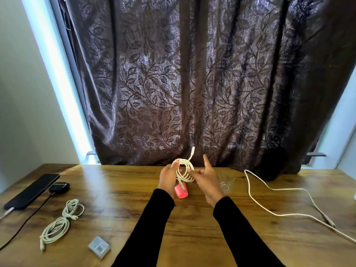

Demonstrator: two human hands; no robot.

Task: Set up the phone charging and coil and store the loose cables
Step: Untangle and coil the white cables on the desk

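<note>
I see the left hand (168, 178) gripping a white coiled cable (184, 170) above the table (192, 218), while the right hand (207, 177) touches the loops with fingers spread. A pink cup (181, 192) sits just below; a clear glass (226, 182), seemingly empty, stands right. Another loose cable (273, 199) trails toward the right edge.

left hand (168, 179) raised, fingers curled gripping, right hand (207, 177) beside it, fingers seemingly spread

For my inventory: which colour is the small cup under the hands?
Pink-red; the small cup shows best in the head view.
</note>
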